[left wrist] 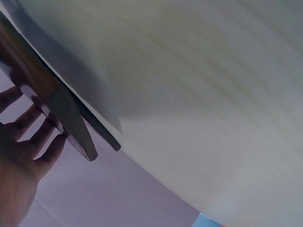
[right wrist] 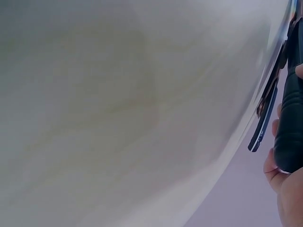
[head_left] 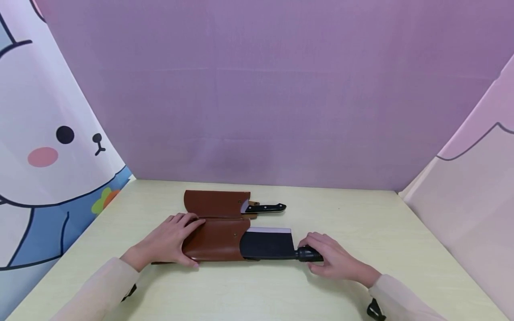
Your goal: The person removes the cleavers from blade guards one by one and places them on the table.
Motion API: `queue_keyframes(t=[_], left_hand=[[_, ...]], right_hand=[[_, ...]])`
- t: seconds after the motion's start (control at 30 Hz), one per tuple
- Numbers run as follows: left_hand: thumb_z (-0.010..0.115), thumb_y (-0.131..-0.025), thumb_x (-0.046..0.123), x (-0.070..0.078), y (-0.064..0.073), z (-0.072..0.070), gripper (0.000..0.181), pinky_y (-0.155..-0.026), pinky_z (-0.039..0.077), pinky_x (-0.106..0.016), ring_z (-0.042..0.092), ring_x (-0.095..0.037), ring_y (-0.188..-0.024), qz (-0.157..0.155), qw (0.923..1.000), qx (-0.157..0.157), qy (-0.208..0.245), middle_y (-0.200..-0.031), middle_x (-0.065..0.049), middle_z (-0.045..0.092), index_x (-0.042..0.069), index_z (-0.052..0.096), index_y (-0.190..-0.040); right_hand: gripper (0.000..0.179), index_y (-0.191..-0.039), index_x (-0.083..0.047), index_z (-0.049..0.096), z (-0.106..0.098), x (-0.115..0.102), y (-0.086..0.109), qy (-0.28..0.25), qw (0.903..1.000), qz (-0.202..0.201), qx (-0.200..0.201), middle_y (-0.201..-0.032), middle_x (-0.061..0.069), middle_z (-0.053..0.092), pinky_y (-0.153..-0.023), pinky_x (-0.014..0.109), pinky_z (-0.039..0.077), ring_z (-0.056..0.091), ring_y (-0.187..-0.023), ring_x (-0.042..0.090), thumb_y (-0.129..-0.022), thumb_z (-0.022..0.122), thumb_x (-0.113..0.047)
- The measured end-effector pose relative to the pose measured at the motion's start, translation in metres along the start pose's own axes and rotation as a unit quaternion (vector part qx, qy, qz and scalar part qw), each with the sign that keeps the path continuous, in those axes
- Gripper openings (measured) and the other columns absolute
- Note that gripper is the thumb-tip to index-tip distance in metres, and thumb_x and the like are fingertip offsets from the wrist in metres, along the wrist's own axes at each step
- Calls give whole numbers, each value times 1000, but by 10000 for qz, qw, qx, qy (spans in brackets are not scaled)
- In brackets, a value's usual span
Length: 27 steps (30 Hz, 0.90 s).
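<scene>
A cleaver [head_left: 269,244] with a dark blade and a black handle lies partly inside a brown leather knife sheath [head_left: 218,240]; the sheath hides the rest of its blade. My left hand [head_left: 170,238] holds the sheath's left part, thumb at the near edge and fingers over the top. In the left wrist view, fingers [left wrist: 40,135] lie along the sheath's side. My right hand [head_left: 331,256] grips the cleaver's handle [right wrist: 289,123]. Just behind, a smaller knife [head_left: 267,208] with a black riveted handle sits in a second brown leather pocket [head_left: 217,203].
The pale wooden table [head_left: 249,290] carries the sheaths and knives. A purple backdrop [head_left: 281,98] rises behind it. Printed cartoon panels [head_left: 60,178] stand on the left, and a pink and white panel [head_left: 478,191] on the right.
</scene>
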<state>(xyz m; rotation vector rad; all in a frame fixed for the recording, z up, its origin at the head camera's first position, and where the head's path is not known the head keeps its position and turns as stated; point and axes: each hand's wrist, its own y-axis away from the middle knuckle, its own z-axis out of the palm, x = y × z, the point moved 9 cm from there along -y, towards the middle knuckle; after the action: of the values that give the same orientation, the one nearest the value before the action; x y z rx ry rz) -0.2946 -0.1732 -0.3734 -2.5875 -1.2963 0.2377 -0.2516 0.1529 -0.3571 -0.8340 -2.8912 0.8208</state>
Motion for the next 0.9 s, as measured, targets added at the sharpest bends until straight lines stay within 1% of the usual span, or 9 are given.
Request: queue_keyframes(t=[0.47,0.9], left_hand=[[52,-50,88,-2,1,1,113,-94,39,-47,44,-26,-114,-1,10000,10,-4,-128,-8,45,15,45,-134],[53,-50,88,-4,-1,5,112,-94,38,-49,44,-27,-114,-146,9998,-144,13,-129,-9,45,15,44,-135]], right_hand=[[43,-101,-17,58,-3,7,8,31,10000,66,14,-91,-14,54,-68,23,40,47,-79,1,-61,73,-12],[44,-101,-16,58,-5,17,15,-73,9999,-11,121,-92,-13,56,-68,24,40,48,-79,1,-60,73,-11]])
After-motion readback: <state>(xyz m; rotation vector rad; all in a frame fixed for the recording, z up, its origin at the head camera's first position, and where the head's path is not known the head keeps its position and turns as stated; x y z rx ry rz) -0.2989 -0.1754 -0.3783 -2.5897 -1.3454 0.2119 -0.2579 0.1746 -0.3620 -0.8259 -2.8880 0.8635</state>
